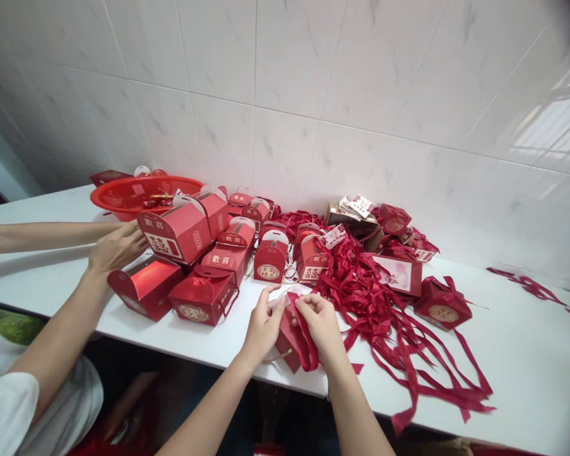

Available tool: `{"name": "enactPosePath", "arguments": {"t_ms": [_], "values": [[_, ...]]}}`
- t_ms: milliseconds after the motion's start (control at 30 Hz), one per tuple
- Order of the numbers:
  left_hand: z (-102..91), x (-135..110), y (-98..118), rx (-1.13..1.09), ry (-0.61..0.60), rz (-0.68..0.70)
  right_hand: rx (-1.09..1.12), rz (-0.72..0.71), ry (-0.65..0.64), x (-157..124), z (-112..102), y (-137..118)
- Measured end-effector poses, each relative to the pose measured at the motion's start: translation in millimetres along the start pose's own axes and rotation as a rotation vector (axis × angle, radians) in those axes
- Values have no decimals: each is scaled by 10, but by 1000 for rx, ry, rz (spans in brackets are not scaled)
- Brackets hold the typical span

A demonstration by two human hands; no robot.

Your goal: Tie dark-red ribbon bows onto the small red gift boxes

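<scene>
At the table's front edge, a small red gift box [287,348] with a gold cord sits between my two hands. My left hand [262,324] is closed at the box's top, its thumb and fingers pinching near the pale handle; whether ribbon is in that pinch too, I cannot tell. On the other side, my right hand [322,323] pinches a dark red ribbon [306,342], which hangs in a loop over the box's front. Just right of my hands, a large tangled pile of red ribbons [380,297] spreads over the white table [513,354].
Several finished-shape red boxes [204,297] stand to the left. A co-worker's hand [118,246] touches a larger red box [175,231] there. Behind it is a red plastic basket [107,196]. White cards [361,206] lie in a carton by the tiled wall. A ribboned box [443,307] sits at right.
</scene>
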State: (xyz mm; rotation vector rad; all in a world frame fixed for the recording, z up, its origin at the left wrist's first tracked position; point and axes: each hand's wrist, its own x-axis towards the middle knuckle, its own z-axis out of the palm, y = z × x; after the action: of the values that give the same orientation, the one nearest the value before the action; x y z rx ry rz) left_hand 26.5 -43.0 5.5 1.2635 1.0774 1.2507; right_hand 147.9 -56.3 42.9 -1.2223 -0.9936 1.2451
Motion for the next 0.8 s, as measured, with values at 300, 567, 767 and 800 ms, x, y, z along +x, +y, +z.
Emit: {"name": "enactPosePath", "arguments": {"t_ms": [300,567,767,800], "values": [[-50,-145,95,247,-17,109,-139,-22,-34,46,-26,-40],[-56,-198,119,221,-27,160,-246,-68,-77,74,-41,23],[-297,-191,72,327,23,81,-145,-143,4,-44,-130,-23],[-367,-188,34,413,47,61,-127,-172,19,-96,-179,-32]]}}
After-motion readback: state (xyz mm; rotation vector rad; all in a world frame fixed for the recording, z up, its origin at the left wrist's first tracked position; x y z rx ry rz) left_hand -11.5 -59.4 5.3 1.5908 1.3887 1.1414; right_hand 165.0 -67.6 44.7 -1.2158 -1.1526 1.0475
